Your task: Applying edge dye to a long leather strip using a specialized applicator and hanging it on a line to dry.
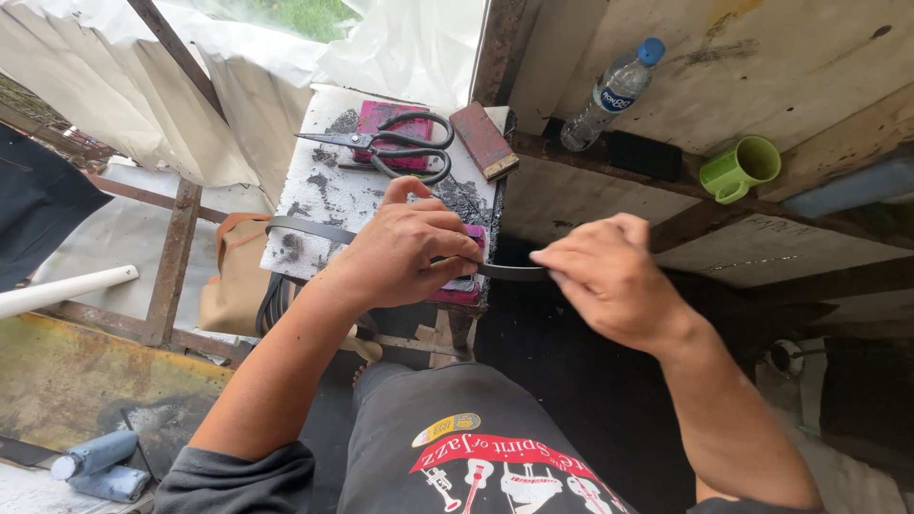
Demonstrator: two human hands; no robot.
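The left hand (pixel 405 252) lay palm-down on the near edge of the white work block (pixel 347 195), fingers curled closed over a dark strap (pixel 309 228). The thumb and fingertips pressed the strap against a small pink pad (pixel 466 286) at the block's near right corner. The grip was fully closed on the strap; no gap showed between fingers and band.

The right hand (pixel 609 276) was held just off the right edge of the block, over the dark gap beside it. Its fingers were bunched into a tight pinch on the free end of the strap (pixel 514 272). Whether it also held a small tool could not be determined.

The strap was a thin, flat, dark band. Its long axis ran roughly left to right along the near edge of the block. One end projected left of the left hand and bent down over the block's left corner; the other end pointed right, past the block, into the right hand's pinch. The middle section was hidden under the left hand.

Further back on the block lay large black-handled scissors (pixel 395 143), points directed left, resting partly on a pink block (pixel 381 119). A dark red rectangular block (pixel 484 140) sat at the rear right corner. Right of the block, on a ledge, a clear plastic bottle (pixel 609 95) with a blue cap leaned against the wall, and a green mug (pixel 741 168) lay on its side beyond it.
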